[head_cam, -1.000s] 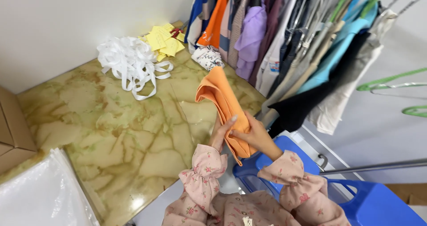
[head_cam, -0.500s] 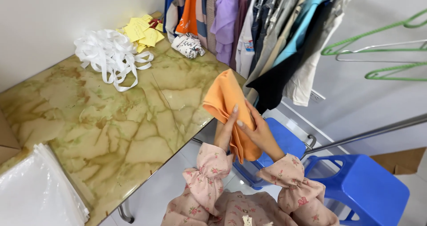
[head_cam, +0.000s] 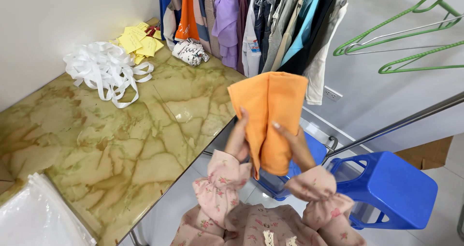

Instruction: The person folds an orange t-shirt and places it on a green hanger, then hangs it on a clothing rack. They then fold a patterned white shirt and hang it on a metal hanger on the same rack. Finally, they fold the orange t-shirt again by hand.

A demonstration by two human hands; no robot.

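Beside a marbled green table [head_cam: 96, 149], seen from the head camera, the left hand [head_cam: 238, 142] and right hand [head_cam: 295, 147] both pinch a folded orange cloth [head_cam: 268, 115] upright in mid-air; keeping the edges aligned would likely keep the fold neat.

A plain orange folded cloth [head_cam: 270, 115] stands out against pale pink sleeves [head_cam: 220, 188] printed with small red and green flowers. The polished tabletop [head_cam: 106, 144] is marbled in green and yellow with brown veins, carrying a tangle of white ribbon strips [head_cam: 104, 69] and a heap of bright yellow paper tags [head_cam: 137, 40]. Hanging garments [head_cam: 251, 23] run orange, lilac, white, grey, turquoise and black beside green wire hangers [head_cam: 411, 38], above a solid blue plastic stool [head_cam: 391, 188].
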